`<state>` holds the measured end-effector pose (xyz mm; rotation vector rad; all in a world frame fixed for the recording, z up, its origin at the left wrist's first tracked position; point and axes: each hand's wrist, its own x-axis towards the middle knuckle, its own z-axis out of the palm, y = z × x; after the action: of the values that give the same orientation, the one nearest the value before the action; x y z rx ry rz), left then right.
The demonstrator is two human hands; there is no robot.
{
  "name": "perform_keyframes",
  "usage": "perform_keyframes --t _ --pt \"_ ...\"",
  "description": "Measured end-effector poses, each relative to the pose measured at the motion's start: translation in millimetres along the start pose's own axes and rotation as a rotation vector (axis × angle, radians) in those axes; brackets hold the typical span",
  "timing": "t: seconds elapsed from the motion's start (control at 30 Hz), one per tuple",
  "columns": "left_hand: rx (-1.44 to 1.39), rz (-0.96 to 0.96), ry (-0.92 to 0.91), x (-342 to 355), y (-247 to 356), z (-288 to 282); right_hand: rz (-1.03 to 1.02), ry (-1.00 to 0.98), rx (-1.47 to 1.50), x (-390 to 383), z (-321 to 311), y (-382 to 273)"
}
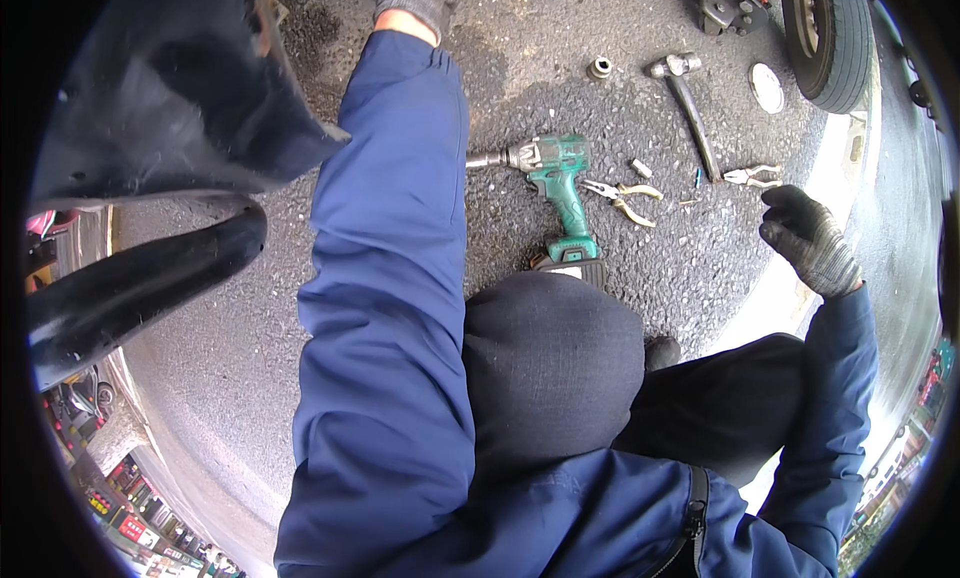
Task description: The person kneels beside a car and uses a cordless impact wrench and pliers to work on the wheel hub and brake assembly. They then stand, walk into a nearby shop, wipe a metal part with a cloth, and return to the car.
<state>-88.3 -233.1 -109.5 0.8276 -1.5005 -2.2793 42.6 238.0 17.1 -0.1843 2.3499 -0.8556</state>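
The 1 head view looks steeply down from close above the person's knees onto asphalt ground [700,268].

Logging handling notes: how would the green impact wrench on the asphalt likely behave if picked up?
The green impact wrench looks rigid and probably bottom-heavy, given the battery pack at its grip's base. Lying flat on rough asphalt, it seems unlikely to roll or slide.
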Motion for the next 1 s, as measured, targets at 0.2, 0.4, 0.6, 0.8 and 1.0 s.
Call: perform_keyframes --t 0.2,0.4,0.6,0.8,1.0 --pt "-0.084 -0.027 -0.054 -8 2 4 0.004 -0.047 -0.063 12 10 -10" --pt "-0.223 -0.073 -0.031 -9 2 -4 0.07 -0.095 -0.3 16 21 -12" --pt "-0.017 0.014 0.025 -3 8 -3 -0.025 -0.241 -0.683 59 44 0" --pt "0.005 -0.007 0.058 2 7 0 0.054 -0.327 -0.756 117 112 2" --pt "-0.048 -0.111 0.241 1 10 12 0.115 -0.204 -0.821 125 181 24"
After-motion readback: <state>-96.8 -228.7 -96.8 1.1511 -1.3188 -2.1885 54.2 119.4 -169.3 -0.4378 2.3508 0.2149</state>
